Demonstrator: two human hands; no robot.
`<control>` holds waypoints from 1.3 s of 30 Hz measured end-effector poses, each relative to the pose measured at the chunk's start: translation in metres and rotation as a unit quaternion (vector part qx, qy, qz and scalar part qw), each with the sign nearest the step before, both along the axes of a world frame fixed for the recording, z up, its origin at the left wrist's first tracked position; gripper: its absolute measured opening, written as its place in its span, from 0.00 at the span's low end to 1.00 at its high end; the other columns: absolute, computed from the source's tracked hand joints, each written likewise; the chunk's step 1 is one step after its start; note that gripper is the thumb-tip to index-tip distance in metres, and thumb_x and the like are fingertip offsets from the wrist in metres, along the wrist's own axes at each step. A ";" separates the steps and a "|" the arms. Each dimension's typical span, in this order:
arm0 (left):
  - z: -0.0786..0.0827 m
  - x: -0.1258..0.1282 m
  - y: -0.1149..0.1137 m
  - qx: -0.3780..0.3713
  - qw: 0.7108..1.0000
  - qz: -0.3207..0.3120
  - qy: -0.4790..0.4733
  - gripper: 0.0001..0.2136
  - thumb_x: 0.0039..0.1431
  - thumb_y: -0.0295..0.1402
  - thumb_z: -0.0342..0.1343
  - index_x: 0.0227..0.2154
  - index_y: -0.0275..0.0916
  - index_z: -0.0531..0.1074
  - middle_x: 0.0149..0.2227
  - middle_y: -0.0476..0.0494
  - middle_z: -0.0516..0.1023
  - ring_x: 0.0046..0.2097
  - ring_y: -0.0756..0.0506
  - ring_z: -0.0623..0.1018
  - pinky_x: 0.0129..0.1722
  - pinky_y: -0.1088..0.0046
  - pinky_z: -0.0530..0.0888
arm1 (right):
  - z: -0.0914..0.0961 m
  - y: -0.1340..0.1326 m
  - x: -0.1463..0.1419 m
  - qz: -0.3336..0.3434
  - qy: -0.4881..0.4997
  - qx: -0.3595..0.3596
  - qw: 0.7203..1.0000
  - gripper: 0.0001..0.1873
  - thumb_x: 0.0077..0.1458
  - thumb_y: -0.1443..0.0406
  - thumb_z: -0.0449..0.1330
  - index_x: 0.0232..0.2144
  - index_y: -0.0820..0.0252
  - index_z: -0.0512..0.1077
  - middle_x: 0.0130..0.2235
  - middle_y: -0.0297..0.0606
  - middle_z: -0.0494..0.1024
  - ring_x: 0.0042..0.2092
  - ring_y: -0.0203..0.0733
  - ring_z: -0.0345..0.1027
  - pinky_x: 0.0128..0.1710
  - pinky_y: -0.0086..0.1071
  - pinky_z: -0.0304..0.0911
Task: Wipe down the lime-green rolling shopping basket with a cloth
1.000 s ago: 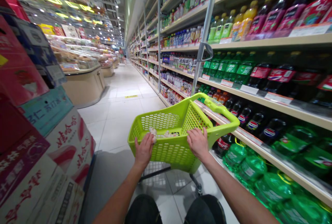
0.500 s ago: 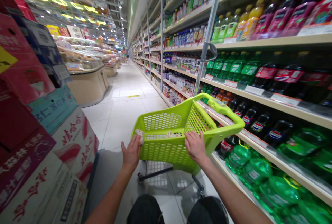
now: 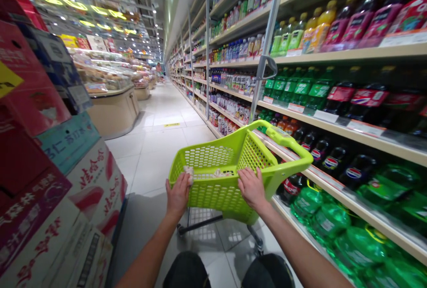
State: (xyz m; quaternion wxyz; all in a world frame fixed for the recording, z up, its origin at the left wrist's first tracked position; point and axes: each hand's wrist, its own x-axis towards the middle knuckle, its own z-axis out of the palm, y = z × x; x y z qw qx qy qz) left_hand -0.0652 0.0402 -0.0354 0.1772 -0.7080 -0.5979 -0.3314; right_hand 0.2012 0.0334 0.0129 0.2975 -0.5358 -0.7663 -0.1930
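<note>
A lime-green plastic shopping cart (image 3: 216, 159) on a metal wheeled frame stands in front of me in a supermarket aisle. My left hand (image 3: 178, 196) grips the near left corner of its rim, with a small white wad (image 3: 188, 173) pressed under the fingers. My right hand (image 3: 252, 187) lies over the near rim on the right, fingers curled over the edge. The cart's thick handle (image 3: 287, 142) arcs up on the right side. Something pale lies in the basket; I cannot make out what.
Shelves of soft-drink bottles (image 3: 333, 101) run close along the right. Stacked red and white cartons (image 3: 50, 176) crowd the left. A curved display counter (image 3: 113, 107) stands further ahead on the left. The tiled aisle (image 3: 160, 123) stretches forward.
My left hand slid out to the left of the basket, then came back onto its near left corner. The view shifted slightly; the cart stays at about the same distance.
</note>
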 end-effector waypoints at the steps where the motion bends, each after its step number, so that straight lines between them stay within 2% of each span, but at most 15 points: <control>1: 0.002 0.011 0.001 0.000 1.000 -0.016 0.007 0.17 0.58 0.30 0.39 0.48 0.38 0.65 0.50 0.36 0.70 0.51 0.42 0.70 0.56 0.48 0.48 | 0.000 0.001 -0.002 0.000 0.002 -0.001 1.000 0.15 0.55 0.65 0.48 0.43 0.58 0.69 0.43 0.38 0.75 0.49 0.45 0.61 0.56 0.46 0.36; 4: 0.010 0.054 0.004 -0.004 0.996 -0.081 0.023 0.16 0.59 0.30 0.40 0.48 0.40 0.65 0.51 0.38 0.69 0.52 0.44 0.69 0.57 0.51 0.48 | 0.004 0.004 0.003 0.010 -0.016 0.000 1.000 0.15 0.55 0.65 0.48 0.43 0.58 0.69 0.44 0.38 0.74 0.50 0.45 0.61 0.56 0.46 0.36; 6: 0.012 0.070 0.006 -0.008 0.994 -0.105 0.022 0.17 0.59 0.30 0.39 0.49 0.40 0.64 0.51 0.39 0.69 0.52 0.44 0.68 0.57 0.51 0.47 | 0.011 0.006 0.017 -0.012 -0.023 0.015 1.000 0.15 0.55 0.65 0.48 0.43 0.58 0.69 0.46 0.39 0.73 0.51 0.46 0.59 0.56 0.47 0.36; 9: 0.010 0.064 0.008 -0.010 0.996 -0.093 0.006 0.17 0.59 0.30 0.40 0.49 0.40 0.63 0.51 0.39 0.69 0.52 0.44 0.69 0.57 0.49 0.46 | 0.022 0.008 0.043 -0.081 -0.016 0.046 0.996 0.16 0.55 0.64 0.48 0.43 0.60 0.69 0.47 0.42 0.72 0.53 0.48 0.57 0.55 0.48 0.36; 11: 0.007 0.055 0.009 -0.004 0.998 -0.061 -0.009 0.17 0.59 0.30 0.40 0.49 0.39 0.64 0.51 0.37 0.69 0.51 0.43 0.70 0.57 0.48 0.46 | 0.027 0.007 0.054 -0.086 -0.024 0.049 0.995 0.16 0.55 0.65 0.48 0.43 0.61 0.69 0.46 0.41 0.73 0.51 0.47 0.59 0.55 0.47 0.36; 13: 0.008 0.062 0.010 0.004 0.998 -0.053 -0.015 0.16 0.59 0.29 0.40 0.49 0.38 0.64 0.50 0.37 0.70 0.51 0.43 0.70 0.57 0.49 0.46 | 0.028 0.005 0.055 -0.078 -0.026 0.046 0.996 0.15 0.56 0.65 0.48 0.43 0.60 0.69 0.44 0.39 0.74 0.48 0.45 0.62 0.55 0.45 0.37; 19: 0.027 0.130 0.014 0.004 0.987 -0.158 0.022 0.16 0.59 0.30 0.41 0.49 0.40 0.63 0.51 0.40 0.69 0.53 0.46 0.68 0.58 0.55 0.49 | 0.028 0.002 0.047 -0.066 -0.029 0.056 0.996 0.15 0.56 0.65 0.48 0.43 0.59 0.70 0.43 0.38 0.75 0.45 0.43 0.62 0.54 0.43 0.38; 21: 0.027 0.126 0.015 0.001 0.988 -0.156 0.016 0.16 0.59 0.30 0.41 0.49 0.40 0.63 0.51 0.40 0.70 0.52 0.46 0.69 0.58 0.53 0.48 | 0.030 0.003 0.057 -0.074 -0.038 0.065 0.994 0.16 0.56 0.64 0.47 0.43 0.60 0.69 0.45 0.40 0.73 0.48 0.44 0.61 0.54 0.41 0.40; 25: 0.014 0.089 0.015 0.011 0.994 -0.105 -0.002 0.16 0.59 0.30 0.40 0.49 0.40 0.64 0.50 0.38 0.71 0.51 0.44 0.70 0.57 0.50 0.47 | 0.035 0.004 0.082 -0.119 -0.022 0.101 0.988 0.17 0.56 0.64 0.46 0.44 0.62 0.69 0.48 0.43 0.71 0.51 0.46 0.58 0.54 0.42 0.41; 27: 0.011 0.087 0.016 0.014 0.994 -0.104 -0.007 0.16 0.59 0.29 0.40 0.49 0.39 0.63 0.50 0.37 0.70 0.52 0.44 0.69 0.57 0.50 0.48 | 0.035 0.004 0.087 -0.114 -0.014 0.105 0.988 0.17 0.56 0.64 0.46 0.44 0.63 0.68 0.47 0.42 0.72 0.50 0.45 0.59 0.54 0.43 0.42; 30: 0.020 0.123 0.016 0.010 0.989 -0.144 -0.006 0.16 0.59 0.29 0.40 0.49 0.38 0.63 0.50 0.38 0.70 0.52 0.45 0.68 0.57 0.52 0.51 | 0.035 0.004 0.087 -0.108 0.005 0.111 0.988 0.18 0.57 0.64 0.45 0.46 0.63 0.67 0.45 0.42 0.73 0.47 0.44 0.62 0.54 0.42 0.43; 33: 0.043 0.177 0.016 0.015 0.978 -0.207 0.004 0.16 0.59 0.29 0.40 0.50 0.38 0.61 0.51 0.39 0.70 0.53 0.46 0.68 0.57 0.52 0.53 | 0.035 0.004 0.090 -0.086 -0.002 0.107 0.991 0.18 0.57 0.65 0.45 0.47 0.63 0.65 0.47 0.42 0.72 0.48 0.42 0.62 0.54 0.41 0.43; 35: 0.057 0.202 0.016 0.015 0.969 -0.248 0.004 0.16 0.60 0.30 0.40 0.50 0.39 0.60 0.51 0.40 0.69 0.53 0.47 0.67 0.57 0.52 0.53 | 0.037 0.004 0.097 -0.084 -0.009 0.108 0.991 0.19 0.57 0.65 0.44 0.49 0.63 0.63 0.49 0.42 0.70 0.50 0.42 0.61 0.54 0.41 0.42; 37: 0.064 0.211 0.015 0.009 0.962 -0.273 0.001 0.16 0.60 0.30 0.40 0.50 0.39 0.60 0.52 0.41 0.69 0.53 0.47 0.67 0.57 0.50 0.52 | 0.040 0.004 0.107 -0.119 0.007 0.127 0.985 0.20 0.57 0.64 0.44 0.51 0.63 0.62 0.51 0.45 0.68 0.51 0.43 0.60 0.55 0.44 0.41; 39: 0.061 0.205 0.014 0.001 0.963 -0.269 -0.008 0.16 0.60 0.30 0.40 0.50 0.40 0.60 0.51 0.41 0.69 0.52 0.47 0.68 0.57 0.49 0.52 | 0.042 0.004 0.115 -0.153 0.028 0.141 0.978 0.21 0.57 0.63 0.43 0.51 0.63 0.61 0.51 0.46 0.68 0.52 0.44 0.59 0.55 0.47 0.40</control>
